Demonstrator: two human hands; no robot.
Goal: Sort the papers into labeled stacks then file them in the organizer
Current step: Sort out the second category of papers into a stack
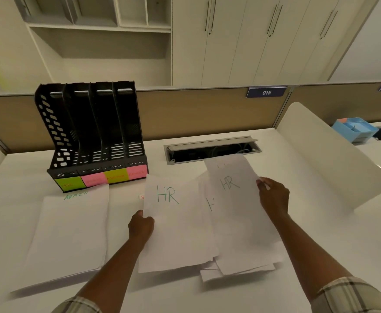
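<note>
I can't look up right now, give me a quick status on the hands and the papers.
Left hand grips one HR sheet. Right hand holds the HR stack. ADMIN pile lies left. Organizer slots look empty, path clear.

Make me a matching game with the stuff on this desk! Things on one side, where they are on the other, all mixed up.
Things:
1. black organizer
2. ADMIN stack
3. HR sheet in the left hand
4. blue tray

Places:
A. on the next desk, far right
B. lying flat in front of the organizer
C. standing at the back left of the desk
D. in the middle, beside more HR papers

Pairs: 1-C, 2-B, 3-D, 4-A
</note>
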